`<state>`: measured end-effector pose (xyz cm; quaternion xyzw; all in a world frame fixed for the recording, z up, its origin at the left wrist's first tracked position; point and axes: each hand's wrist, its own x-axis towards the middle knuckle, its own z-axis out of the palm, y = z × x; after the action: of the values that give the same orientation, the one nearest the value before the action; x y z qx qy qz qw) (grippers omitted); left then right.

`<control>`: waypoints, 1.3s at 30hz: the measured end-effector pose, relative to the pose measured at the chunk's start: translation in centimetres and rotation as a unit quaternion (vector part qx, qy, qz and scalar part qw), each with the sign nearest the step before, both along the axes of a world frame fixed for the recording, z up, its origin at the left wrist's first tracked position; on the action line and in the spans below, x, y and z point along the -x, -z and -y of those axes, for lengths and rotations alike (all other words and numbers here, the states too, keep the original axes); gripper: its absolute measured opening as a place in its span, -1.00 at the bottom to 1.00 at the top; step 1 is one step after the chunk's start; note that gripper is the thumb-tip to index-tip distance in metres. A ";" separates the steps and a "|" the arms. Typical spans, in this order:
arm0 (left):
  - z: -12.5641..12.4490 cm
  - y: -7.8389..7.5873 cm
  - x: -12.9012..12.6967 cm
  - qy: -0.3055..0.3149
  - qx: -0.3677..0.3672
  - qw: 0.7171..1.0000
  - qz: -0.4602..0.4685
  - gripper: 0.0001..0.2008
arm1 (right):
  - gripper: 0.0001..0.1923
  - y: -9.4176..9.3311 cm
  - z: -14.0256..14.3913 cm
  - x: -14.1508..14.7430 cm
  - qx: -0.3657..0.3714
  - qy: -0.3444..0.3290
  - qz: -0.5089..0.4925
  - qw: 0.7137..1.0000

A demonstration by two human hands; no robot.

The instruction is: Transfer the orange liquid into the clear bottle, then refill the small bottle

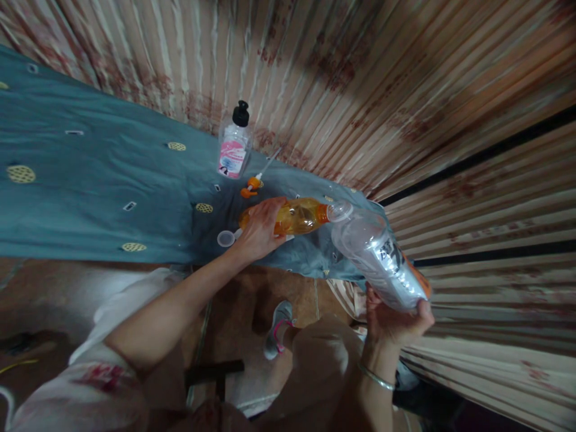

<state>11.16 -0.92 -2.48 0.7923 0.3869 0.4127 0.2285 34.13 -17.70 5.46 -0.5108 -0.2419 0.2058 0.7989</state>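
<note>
My left hand [263, 228] is wrapped round an orange see-through bottle [299, 217], whose neck points to the right. My right hand [396, 318] grips the lower end of a large clear plastic bottle [373, 252] with a silvery label. That bottle is tilted, and its mouth meets the neck of the orange bottle. Whether liquid passes between them I cannot tell. An orange pump top [250, 187] with a long thin tube lies on the cloth beyond my left hand. Close to my left wrist rests a small clear round cap or funnel [225, 239], partly hidden.
A clear bottle with a black cap and pink label [233, 150] stands at the back of the teal patterned cloth [99, 180]. Pleated curtains [342, 78] hang right behind the cloth and along the right side. Tiled floor [238, 300] shows below the front edge.
</note>
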 end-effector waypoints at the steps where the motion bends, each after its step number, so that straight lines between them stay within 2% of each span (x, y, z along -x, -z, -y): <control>1: 0.0 0.0 0.0 0.000 0.001 1.000 0.000 -0.27 | -0.50 0.0 0.0 0.0 -0.001 0.001 0.000 1.000; 16: 0.2 -0.1 -0.1 -0.005 -0.001 1.000 0.005 -0.29 | -0.46 -0.1 0.0 0.4 0.007 0.018 -0.010 1.000; 30: 0.3 -0.5 -0.1 0.002 0.013 1.000 0.007 -0.30 | -0.49 -0.3 -0.5 0.8 0.004 0.025 0.024 0.999; 39: 0.3 -0.8 0.1 0.009 0.021 1.000 0.001 -0.27 | -0.45 0.5 -0.2 0.1 0.012 0.045 0.011 0.999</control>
<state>11.10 -1.22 -1.66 0.7907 0.3877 0.4031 0.2491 34.07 -17.49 4.94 -0.5332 -0.2249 0.1670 0.7983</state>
